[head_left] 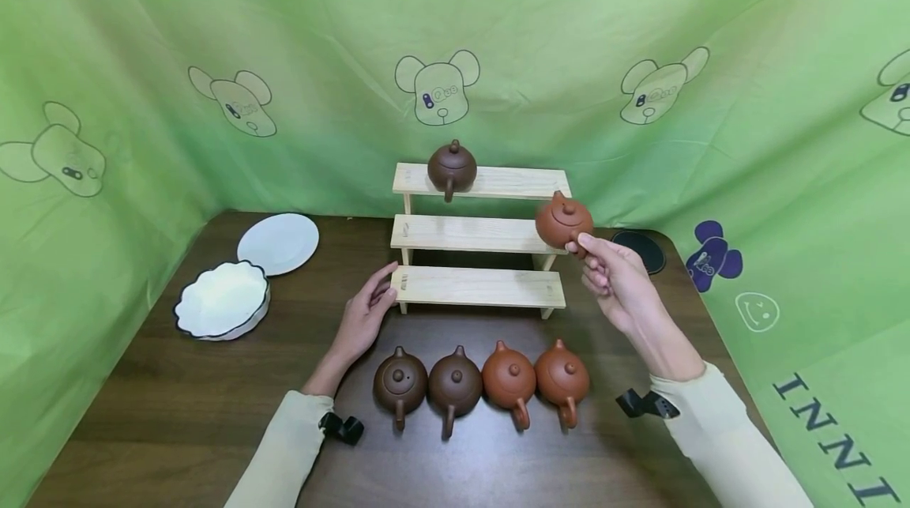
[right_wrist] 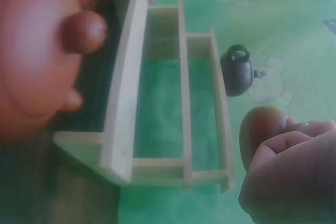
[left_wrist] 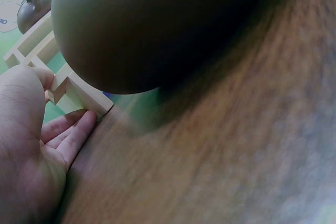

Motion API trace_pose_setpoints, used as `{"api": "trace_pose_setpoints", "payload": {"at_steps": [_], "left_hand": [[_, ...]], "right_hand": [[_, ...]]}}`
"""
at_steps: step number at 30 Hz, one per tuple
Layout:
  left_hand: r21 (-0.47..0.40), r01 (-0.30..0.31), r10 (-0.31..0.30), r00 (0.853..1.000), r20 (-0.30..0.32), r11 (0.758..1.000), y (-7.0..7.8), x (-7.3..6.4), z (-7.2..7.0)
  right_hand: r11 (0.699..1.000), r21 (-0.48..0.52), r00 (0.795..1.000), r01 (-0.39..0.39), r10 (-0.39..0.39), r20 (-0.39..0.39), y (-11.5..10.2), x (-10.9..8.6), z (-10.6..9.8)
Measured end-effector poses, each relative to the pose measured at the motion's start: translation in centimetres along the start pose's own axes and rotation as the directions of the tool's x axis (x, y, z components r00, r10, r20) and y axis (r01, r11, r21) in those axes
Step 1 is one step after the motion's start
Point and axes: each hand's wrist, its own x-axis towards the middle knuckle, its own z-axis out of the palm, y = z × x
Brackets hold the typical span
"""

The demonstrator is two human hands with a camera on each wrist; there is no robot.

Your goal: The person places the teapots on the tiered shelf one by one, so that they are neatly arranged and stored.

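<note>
Holding teapot (head_left: pixel 564 223) raised near the right end of the rack (head_left: pixel 469 233)

Right hand (head_left: pixel 620 285) pinches its handle (head_left: pixel 574 237). Spout (head_left: pixel 558 196) points away, slightly left; long axis runs front-to-back. Left hand (head_left: pixel 362 320) grips bottom shelf's (head_left: pixel 479 287) left end.

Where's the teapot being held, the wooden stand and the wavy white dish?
Held teapot (head_left: pixel 557 229), head view: on its body.
Wooden stand (head_left: pixel 469 234), head view: bare middle shelf.
Wavy white dish (head_left: pixel 222 299), head view: its bare inside.

Head view bright, fairly crisp; soft sheen on wooden tabletop (head_left: pixel 512 472). Wrist views hazy; nearest left-wrist teapot (left_wrist: pixel 152 30) dark, blurred.
</note>
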Motion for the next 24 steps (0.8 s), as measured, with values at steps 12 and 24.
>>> {"api": "trace_pose_setpoints", "payload": {"at_steps": [12, 24], "left_hand": [[-0.008, -0.014, 0.014, 1.0, 0.008, 1.0, -1.8, 0.2, -0.1], [-0.035, 0.095, -0.094, 0.995, 0.026, 0.995, -2.6, 0.4, -0.2]], "right_hand": [[0.998, 0.066, 0.999, -0.011, 0.013, -0.035, -0.6, 4.2, 3.3], [0.999, 0.029, 0.993, 0.045, -0.041, -0.106, 0.6, 7.4, 5.2]]}}
